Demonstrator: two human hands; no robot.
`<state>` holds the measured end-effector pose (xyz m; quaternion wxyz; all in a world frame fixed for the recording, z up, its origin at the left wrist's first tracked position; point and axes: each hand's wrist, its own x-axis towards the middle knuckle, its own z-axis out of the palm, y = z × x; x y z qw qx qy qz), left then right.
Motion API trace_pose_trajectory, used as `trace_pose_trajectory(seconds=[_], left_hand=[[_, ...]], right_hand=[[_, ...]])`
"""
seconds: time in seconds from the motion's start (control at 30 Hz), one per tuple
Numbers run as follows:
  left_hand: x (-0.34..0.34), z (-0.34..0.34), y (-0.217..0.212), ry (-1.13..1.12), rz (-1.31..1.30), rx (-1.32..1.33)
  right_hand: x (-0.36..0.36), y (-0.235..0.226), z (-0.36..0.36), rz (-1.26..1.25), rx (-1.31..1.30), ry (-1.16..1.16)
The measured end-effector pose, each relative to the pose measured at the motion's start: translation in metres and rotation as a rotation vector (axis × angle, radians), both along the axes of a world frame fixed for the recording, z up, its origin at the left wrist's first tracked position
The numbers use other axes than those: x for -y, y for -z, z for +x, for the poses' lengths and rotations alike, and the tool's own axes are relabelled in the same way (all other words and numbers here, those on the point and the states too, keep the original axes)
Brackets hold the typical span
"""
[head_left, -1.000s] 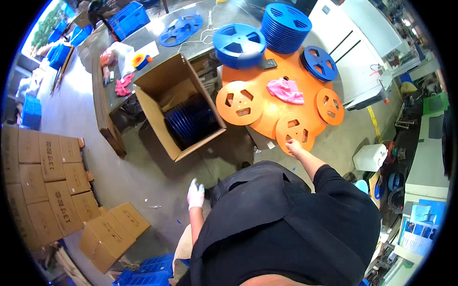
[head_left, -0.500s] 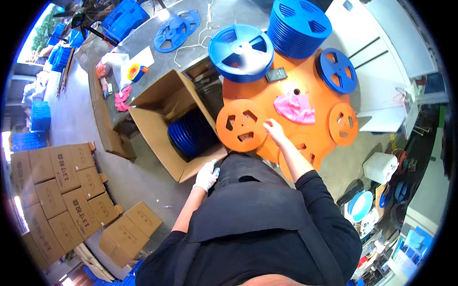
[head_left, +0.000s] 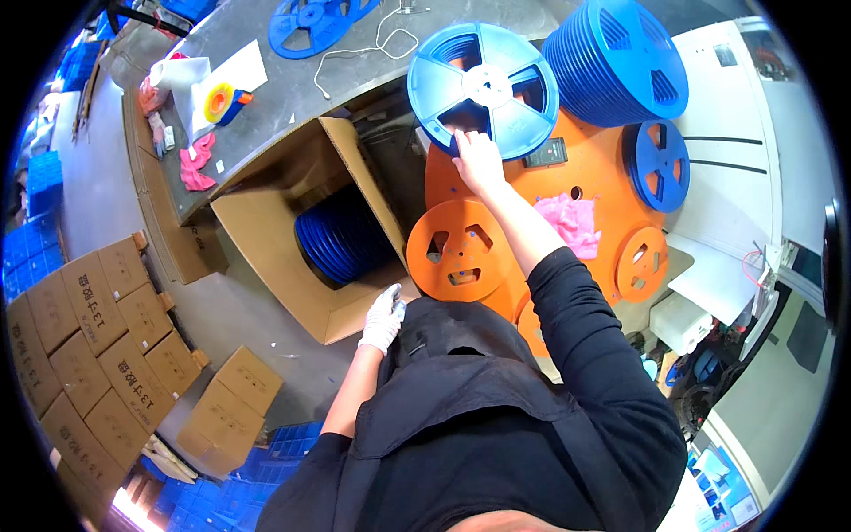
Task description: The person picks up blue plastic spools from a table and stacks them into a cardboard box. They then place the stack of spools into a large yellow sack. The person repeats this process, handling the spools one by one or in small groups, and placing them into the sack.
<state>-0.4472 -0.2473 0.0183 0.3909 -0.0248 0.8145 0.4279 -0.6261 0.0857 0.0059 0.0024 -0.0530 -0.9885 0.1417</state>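
Observation:
My bare right hand (head_left: pixel 480 160) reaches forward to a stack of blue plastic reels. Its fingers curl over the near rim of the top blue reel (head_left: pixel 525 123), at one of the cut-outs. My left hand (head_left: pixel 383 321), in a white glove with greyish fingertips, is beside my apron at the near corner of an open cardboard box (head_left: pixel 355 316). The gloved fingers are curled in, and what they hold, if anything, is hidden. Inside the box, several dark blue reels (head_left: pixel 341 235) stand on edge in a row.
The reel stack stands on an orange round-lobed table (head_left: pixel 532 197) with orange discs (head_left: pixel 456 281), a pink cloth (head_left: pixel 567 226) and a dark flat device (head_left: pixel 545 152). A taller blue reel stack (head_left: pixel 612 66) is at its right. Cartons (head_left: pixel 115 346) are piled at left.
My right hand has gone from above the orange disc forward to the rim of the blue reel. The view has shifted; my left hand stays by the box corner.

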Motion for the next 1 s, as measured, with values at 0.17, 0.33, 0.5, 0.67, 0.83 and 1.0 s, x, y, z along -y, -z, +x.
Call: trace_pose_trajectory(seconds=[0.17,0.33,0.5,0.67,0.83,1.0], left_hand=[[-0.023,-0.027,-0.006,0.021,0.007,0.007],[-0.024,-0.028,-0.01,-0.017,0.028,-0.004],[-0.016,-0.012,-0.018,-0.065,-0.013,0.028],[0.013,0.038,0.016,-0.106,-0.043,0.01],[0.008,0.068,0.012,-0.317,-0.005,0.159],[-0.001,0.083,0.007,-0.339,-0.049,0.21]], right_hand=[[-0.018,0.005,0.004,-0.068,0.031,-0.03],[-0.022,-0.002,0.028,-0.155,0.019,-0.06],[-0.03,0.018,-0.001,-0.131,0.003,0.049],[-0.012,0.016,-0.064,0.018,0.41,0.005],[-0.018,0.062,-0.105,-0.305,0.874,0.096],[-0.001,0.086,-0.087,-0.091,0.605,0.17]])
